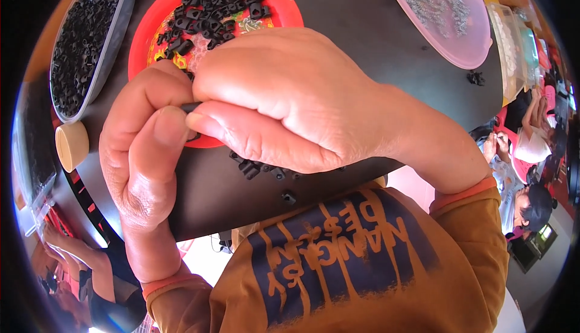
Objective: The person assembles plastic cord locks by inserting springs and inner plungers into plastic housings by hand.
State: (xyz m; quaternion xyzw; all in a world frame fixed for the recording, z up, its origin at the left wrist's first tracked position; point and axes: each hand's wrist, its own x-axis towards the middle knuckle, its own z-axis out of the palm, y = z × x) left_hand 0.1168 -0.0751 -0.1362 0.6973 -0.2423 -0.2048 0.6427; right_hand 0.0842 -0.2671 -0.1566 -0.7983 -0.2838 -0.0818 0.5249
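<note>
Between the fingertips of both hands sits a small black plastic part (191, 107), mostly covered by the fingers. My left hand (148, 133) pinches it from the left with thumb and forefinger. From the right, my right hand (284, 91) closes on it, its thumb lying along the near side; its other fingers are hidden under the hand. Just beyond the hands, a red plate (284, 0) with a printed pattern bears a heap of small black plastic parts (211, 9). Several more loose black parts (249, 167) lie on the dark table (338, 0) below my right hand.
At the left stands a clear tub (112, 46) full of black parts, with a tan round cup (72, 145) beside it. A pinkish lid (471, 49) holding metal springs (432, 0) lies far right, near a clear container (507, 55). Other people sit at both sides.
</note>
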